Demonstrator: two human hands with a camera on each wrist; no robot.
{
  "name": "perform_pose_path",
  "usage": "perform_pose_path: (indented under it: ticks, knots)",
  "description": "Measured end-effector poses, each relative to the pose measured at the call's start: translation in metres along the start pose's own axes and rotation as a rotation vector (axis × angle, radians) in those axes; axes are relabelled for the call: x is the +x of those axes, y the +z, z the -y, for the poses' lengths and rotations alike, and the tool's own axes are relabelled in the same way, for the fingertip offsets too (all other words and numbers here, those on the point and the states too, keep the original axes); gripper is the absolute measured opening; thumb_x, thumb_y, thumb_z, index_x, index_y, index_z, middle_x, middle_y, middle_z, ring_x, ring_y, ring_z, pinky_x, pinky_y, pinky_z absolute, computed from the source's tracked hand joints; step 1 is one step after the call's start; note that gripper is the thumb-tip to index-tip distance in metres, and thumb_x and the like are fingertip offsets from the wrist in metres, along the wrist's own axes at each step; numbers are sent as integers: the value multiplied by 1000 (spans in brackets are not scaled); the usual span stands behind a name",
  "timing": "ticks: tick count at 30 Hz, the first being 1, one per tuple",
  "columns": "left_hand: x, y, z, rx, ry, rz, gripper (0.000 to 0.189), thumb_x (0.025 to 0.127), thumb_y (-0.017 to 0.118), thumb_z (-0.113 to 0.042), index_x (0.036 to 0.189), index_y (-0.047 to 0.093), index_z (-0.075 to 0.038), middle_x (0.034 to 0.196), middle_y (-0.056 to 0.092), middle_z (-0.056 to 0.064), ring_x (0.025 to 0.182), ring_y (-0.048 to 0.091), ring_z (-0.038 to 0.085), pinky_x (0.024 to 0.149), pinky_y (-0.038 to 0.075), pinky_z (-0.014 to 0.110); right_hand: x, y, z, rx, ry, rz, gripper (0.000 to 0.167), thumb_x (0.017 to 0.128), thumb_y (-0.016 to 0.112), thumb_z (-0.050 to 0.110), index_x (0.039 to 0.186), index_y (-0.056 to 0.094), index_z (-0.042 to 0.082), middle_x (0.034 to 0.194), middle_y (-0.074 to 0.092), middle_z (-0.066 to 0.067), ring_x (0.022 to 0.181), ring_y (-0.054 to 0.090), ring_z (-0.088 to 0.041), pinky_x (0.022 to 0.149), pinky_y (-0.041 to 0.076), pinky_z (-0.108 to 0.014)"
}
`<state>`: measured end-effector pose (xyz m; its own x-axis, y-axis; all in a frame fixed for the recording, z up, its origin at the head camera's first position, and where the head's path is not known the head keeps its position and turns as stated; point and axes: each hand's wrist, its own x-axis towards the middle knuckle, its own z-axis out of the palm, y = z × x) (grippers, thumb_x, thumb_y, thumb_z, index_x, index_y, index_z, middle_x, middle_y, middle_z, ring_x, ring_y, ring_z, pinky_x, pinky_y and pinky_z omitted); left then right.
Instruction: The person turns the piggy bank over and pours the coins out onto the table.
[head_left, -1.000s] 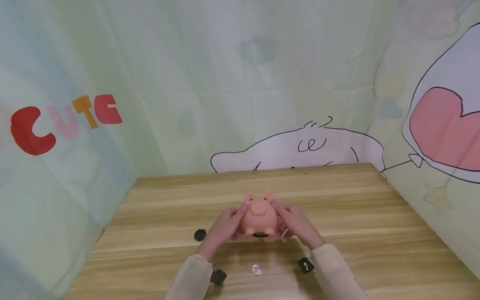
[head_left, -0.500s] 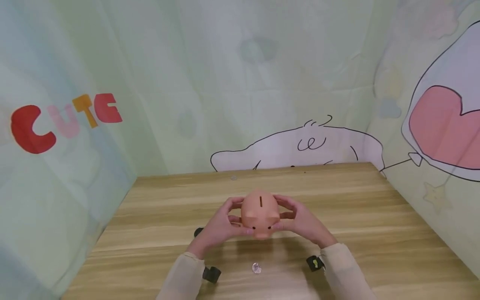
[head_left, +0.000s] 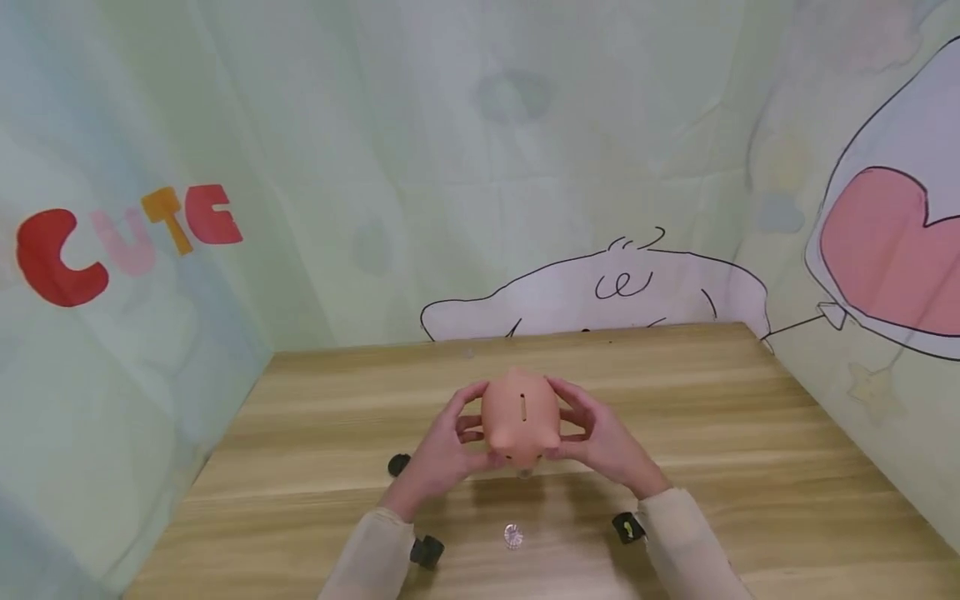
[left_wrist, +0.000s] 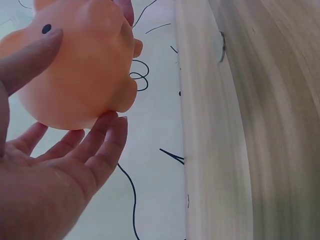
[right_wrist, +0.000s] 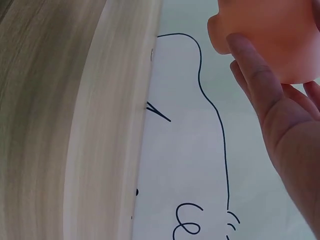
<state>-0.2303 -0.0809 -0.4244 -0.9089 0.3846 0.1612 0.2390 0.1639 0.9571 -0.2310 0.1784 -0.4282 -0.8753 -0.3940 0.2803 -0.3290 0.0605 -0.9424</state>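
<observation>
A pink piggy bank is held between both hands above the table, its coin slot facing up and its snout toward the person. My left hand grips its left side, the thumb near an eye and the other fingers spread along the body and feet, as the left wrist view shows. On the opposite side, my right hand holds it with thumb in front and fingers behind. In the right wrist view, fingertips press the pink body beside a foot. A shiny coin lies on the table nearer the person.
A small round black piece lies beside the left forearm, partly covered by it. Another coin is near the back edge of the wooden table. Black wrist cameras show at the sleeves. A printed curtain hangs behind.
The piggy bank has turned from showing its snout and the dark opening underneath to showing its back and slot. Both hands turned with it, staying on its sides.
</observation>
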Motion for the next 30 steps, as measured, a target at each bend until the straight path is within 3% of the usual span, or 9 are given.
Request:
perform_pose_path:
  ticks: [7, 13, 17, 23, 27, 30]
  knots:
    - [2, 2, 2, -5, 12, -18, 92, 73, 89, -8, 150, 37, -17, 150, 41, 4, 115, 59, 28, 94, 50, 46, -1, -2, -2, -18, 16, 7, 90, 77, 85, 3, 152, 36, 8, 157, 33, -14, 125, 51, -43, 87, 55, -38]
    - [3, -1, -1, -10, -38, -60, 78, 79, 86, -24, 146, 45, -18, 142, 50, 5, 101, 61, 26, 85, 54, 39, 1, 0, 1, 17, 128, -37, 79, 86, 79, 13, 152, 37, 7, 151, 40, -20, 113, 60, -37, 81, 57, -40]
    - [4, 2, 0, -6, -43, -85, 63, 89, 77, -30, 143, 49, -13, 127, 56, 11, 91, 61, 25, 80, 56, 42, 2, 4, 1, 53, 203, -89, 68, 92, 73, 20, 148, 39, 2, 142, 47, -25, 107, 64, -33, 72, 59, -41]
    - [3, 5, 0, 7, -109, -77, 50, 100, 60, -38, 133, 53, -3, 101, 59, 11, 79, 60, 22, 71, 55, 38, 3, 10, 1, -2, 292, -163, 54, 101, 56, 41, 135, 53, -1, 109, 63, -20, 79, 67, -29, 56, 58, -39]
    - [3, 8, -2, 51, -151, -77, 47, 100, 56, -46, 116, 59, -2, 90, 63, 6, 74, 57, 21, 67, 52, 37, 7, 12, 4, -35, 364, -223, 65, 97, 49, 61, 115, 64, 1, 78, 65, -13, 63, 64, -23, 47, 53, -34]
    - [4, 11, -4, 76, -174, -91, 51, 99, 53, -53, 100, 62, -3, 81, 65, 6, 70, 56, 21, 65, 50, 36, 9, 14, 7, -52, 409, -238, 74, 93, 45, 71, 100, 66, 1, 64, 63, -12, 54, 61, -21, 43, 48, -29]
